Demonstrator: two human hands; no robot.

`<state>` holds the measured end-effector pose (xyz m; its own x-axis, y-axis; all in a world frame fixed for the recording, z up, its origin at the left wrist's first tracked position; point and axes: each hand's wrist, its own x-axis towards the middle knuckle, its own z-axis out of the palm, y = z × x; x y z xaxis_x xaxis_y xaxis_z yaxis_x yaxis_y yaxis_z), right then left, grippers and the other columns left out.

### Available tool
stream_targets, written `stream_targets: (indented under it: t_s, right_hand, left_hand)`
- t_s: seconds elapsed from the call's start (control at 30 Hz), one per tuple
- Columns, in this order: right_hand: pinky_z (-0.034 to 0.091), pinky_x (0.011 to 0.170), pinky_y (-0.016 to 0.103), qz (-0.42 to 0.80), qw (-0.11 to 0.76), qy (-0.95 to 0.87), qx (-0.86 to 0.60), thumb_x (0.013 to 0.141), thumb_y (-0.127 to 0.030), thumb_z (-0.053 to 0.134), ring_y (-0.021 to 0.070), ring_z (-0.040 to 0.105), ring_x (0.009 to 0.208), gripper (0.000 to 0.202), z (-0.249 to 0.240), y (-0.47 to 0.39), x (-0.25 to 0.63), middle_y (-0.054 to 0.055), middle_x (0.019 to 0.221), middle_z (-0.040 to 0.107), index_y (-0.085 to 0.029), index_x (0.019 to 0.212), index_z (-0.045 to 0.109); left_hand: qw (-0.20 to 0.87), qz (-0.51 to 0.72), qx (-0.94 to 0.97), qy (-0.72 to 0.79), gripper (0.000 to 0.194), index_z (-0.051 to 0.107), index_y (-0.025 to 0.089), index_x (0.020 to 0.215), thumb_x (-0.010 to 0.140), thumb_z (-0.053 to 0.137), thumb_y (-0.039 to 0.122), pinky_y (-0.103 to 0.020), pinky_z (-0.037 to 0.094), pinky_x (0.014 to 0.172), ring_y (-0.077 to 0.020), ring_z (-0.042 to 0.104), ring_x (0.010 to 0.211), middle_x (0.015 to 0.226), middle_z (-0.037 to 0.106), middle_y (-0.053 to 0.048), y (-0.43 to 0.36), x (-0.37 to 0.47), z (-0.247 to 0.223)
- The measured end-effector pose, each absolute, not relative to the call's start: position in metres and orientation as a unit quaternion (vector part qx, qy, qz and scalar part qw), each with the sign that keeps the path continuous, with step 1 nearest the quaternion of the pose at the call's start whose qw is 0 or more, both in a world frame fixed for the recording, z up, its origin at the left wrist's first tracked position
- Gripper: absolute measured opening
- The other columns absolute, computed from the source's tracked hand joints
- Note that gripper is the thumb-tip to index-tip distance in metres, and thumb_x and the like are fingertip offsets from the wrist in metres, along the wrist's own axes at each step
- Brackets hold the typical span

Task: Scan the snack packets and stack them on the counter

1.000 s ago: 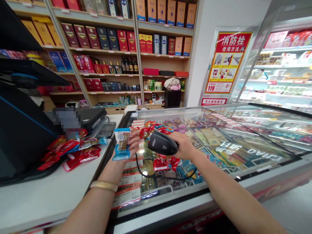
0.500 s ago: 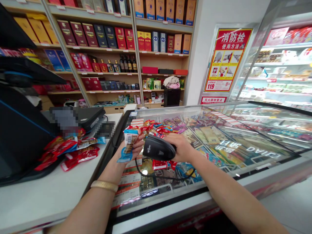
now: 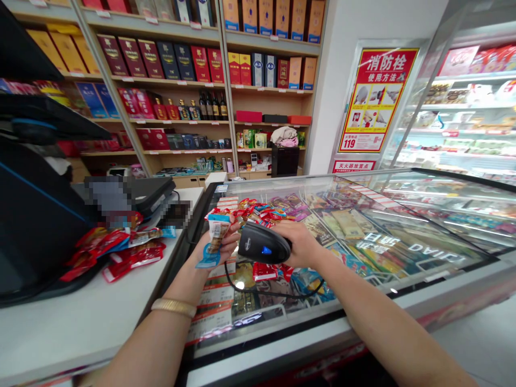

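My left hand (image 3: 207, 252) holds a small blue and clear snack packet (image 3: 216, 236), its barcode label showing. In my right hand (image 3: 300, 243) is a black barcode scanner (image 3: 262, 244) with a blue light lit on its top, its head close beside the packet. The scanner's black cable (image 3: 274, 294) loops down over the glass of a freezer. Behind both hands, a pile of red snack packets (image 3: 252, 207) lies on the glass, and another red packet (image 3: 264, 271) shows below the scanner. More red packets (image 3: 135, 258) lie on the white counter at the left.
The white counter (image 3: 113, 322) and a black checkout terminal (image 3: 36, 215) stand at the left. A glass-topped freezer (image 3: 314, 322) spans the middle and right. Shelves (image 3: 173, 80) of boxes and bottles rise behind, beside a red poster (image 3: 377, 99).
A blue light has come on atop the scanner. Both hands keep nearly the same place, and the packet's barcode is still turned toward the scanner.
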<state>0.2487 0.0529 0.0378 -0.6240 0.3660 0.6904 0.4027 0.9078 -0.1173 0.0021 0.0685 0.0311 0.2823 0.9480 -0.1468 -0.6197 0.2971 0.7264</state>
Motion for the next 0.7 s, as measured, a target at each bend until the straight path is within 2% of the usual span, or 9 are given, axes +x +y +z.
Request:
stream_targets:
  t_s: [0.13,0.27,0.43,0.57,0.63,0.7]
  right_hand:
    - [0.046,0.067,0.031,-0.018,0.412,-0.887,-0.207,0.076,-0.046,0.066,0.0205,0.059,0.070,0.032,0.038,0.055,0.251,0.007,0.077,0.066,-0.019,0.093,0.062]
    - [0.047,0.066,0.031,-0.021,0.446,-0.870,-0.209,0.079,-0.038,0.063,0.0198,0.060,0.070,0.025,0.037,0.058,0.253,0.007,0.079,0.068,-0.019,0.094,0.062]
    - [0.046,0.064,0.030,-0.022,0.444,-0.869,-0.220,0.078,-0.033,0.064,0.0195,0.060,0.068,0.017,0.032,0.063,0.255,0.006,0.075,0.066,-0.020,0.089,0.061]
    - [0.047,0.066,0.031,-0.016,0.438,-0.868,-0.232,0.077,-0.030,0.064,0.0200,0.061,0.071,0.017,0.028,0.065,0.255,0.006,0.078,0.067,-0.020,0.090,0.062]
    - [0.047,0.067,0.031,-0.012,0.438,-0.867,-0.237,0.077,-0.030,0.064,0.0204,0.062,0.072,0.018,0.027,0.066,0.255,0.006,0.080,0.068,-0.020,0.092,0.062]
    - [0.048,0.068,0.031,-0.005,0.438,-0.866,-0.242,0.077,-0.031,0.065,0.0206,0.063,0.073,0.021,0.027,0.066,0.256,0.007,0.081,0.069,-0.019,0.095,0.063]
  left_hand:
    - [0.693,0.576,0.272,0.337,0.011,0.050,0.016,0.071,0.077,0.054,0.008,-0.014,0.022,0.031,-0.0033,0.030,0.036,0.057,0.043,0.004,0.070,0.006,0.037]
    - [0.558,0.677,0.226,0.423,0.019,0.047,0.016,0.066,0.070,0.062,0.004,-0.014,0.024,0.034,-0.0036,0.035,0.036,0.052,0.045,0.005,0.073,-0.001,0.041]
    - [0.387,0.794,0.149,0.445,0.026,0.041,0.018,0.069,0.067,0.056,-0.003,-0.014,0.036,0.043,-0.0065,0.050,0.045,0.056,0.051,0.005,0.079,-0.022,0.053]
    - [0.277,0.851,0.116,0.430,0.021,0.044,0.018,0.075,0.072,0.052,-0.001,-0.019,0.051,0.061,-0.0071,0.058,0.061,0.067,0.054,0.004,0.081,-0.044,0.066]
    - [0.228,0.866,0.120,0.428,0.021,0.044,0.018,0.079,0.072,0.052,0.000,-0.018,0.051,0.066,-0.0067,0.059,0.067,0.071,0.054,0.004,0.081,-0.059,0.069]
    - [0.188,0.864,0.157,0.440,0.020,0.041,0.019,0.081,0.075,0.052,0.005,-0.015,0.048,0.063,-0.0061,0.056,0.069,0.073,0.051,0.004,0.082,-0.076,0.070]
